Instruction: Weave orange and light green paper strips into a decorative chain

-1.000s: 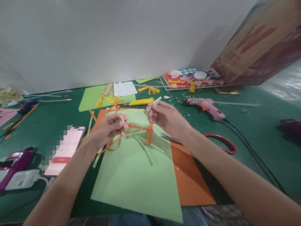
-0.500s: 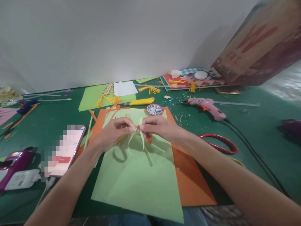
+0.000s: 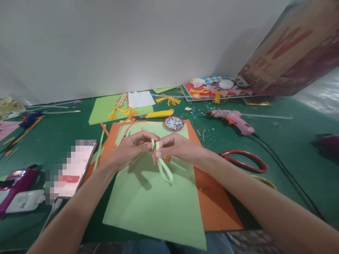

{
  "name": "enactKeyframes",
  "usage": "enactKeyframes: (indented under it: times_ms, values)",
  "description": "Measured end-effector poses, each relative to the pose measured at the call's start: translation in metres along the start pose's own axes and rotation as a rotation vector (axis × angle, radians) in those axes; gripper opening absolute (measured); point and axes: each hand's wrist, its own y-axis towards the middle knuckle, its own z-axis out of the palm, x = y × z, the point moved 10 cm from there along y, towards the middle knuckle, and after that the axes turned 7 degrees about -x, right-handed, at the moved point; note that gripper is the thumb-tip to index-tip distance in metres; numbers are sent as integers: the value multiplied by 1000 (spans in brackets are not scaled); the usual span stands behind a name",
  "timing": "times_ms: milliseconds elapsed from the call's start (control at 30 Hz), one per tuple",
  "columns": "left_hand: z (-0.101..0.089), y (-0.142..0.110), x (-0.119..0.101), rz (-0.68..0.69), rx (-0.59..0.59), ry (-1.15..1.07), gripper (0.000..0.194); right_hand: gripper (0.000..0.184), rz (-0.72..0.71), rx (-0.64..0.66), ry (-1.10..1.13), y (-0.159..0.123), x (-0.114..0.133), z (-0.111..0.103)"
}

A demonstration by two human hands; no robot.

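Between my two hands is a narrow pale green paper strip (image 3: pixel 166 173), bent into a loop that hangs below the fingers. My left hand (image 3: pixel 136 145) pinches it from the left, and my right hand (image 3: pixel 174 145) pinches it from the right between thumb and fingers. A bit of orange paper (image 3: pixel 168 158) shows under the right fingers; whether it is held cannot be made out. Both hands are above a light green paper sheet (image 3: pixel 153 208), which lies on an orange sheet (image 3: pixel 219 211).
Beyond the hands lie a yellow utility knife (image 3: pixel 160 113) and a small dish of beads (image 3: pixel 174 123). A pink glue gun (image 3: pixel 233 120) and red-handled scissors (image 3: pixel 245 162) are at right. Left are a phone (image 3: pixel 76 169) and orange strips (image 3: pixel 107 137). A paper bag (image 3: pixel 286 53) stands back right.
The green strip has turned: its two hanging ends are no longer seen, and one closed loop now hangs to the lower right. My fingers have shifted slightly; both hands still pinch.
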Motion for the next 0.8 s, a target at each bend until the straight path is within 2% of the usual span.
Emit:
enactKeyframes:
  times_ms: [200, 400, 633, 800]
  values:
    - [-15, 1, -4, 55, -123, 177, 18, 24, -11, -156, -88, 2, -2, -17]
    - [-16, 1, -6, 76, -119, 246, 15, 25, -25, -155, -80, 2, 2, -16]
    - [-20, 3, 4, -20, -159, 156, 19, 28, -37, -175, -106, 1, 4, -16]
    - [-22, 3, -2, 44, -193, 215, 11, 28, -42, -165, -149, 2, 3, -15]
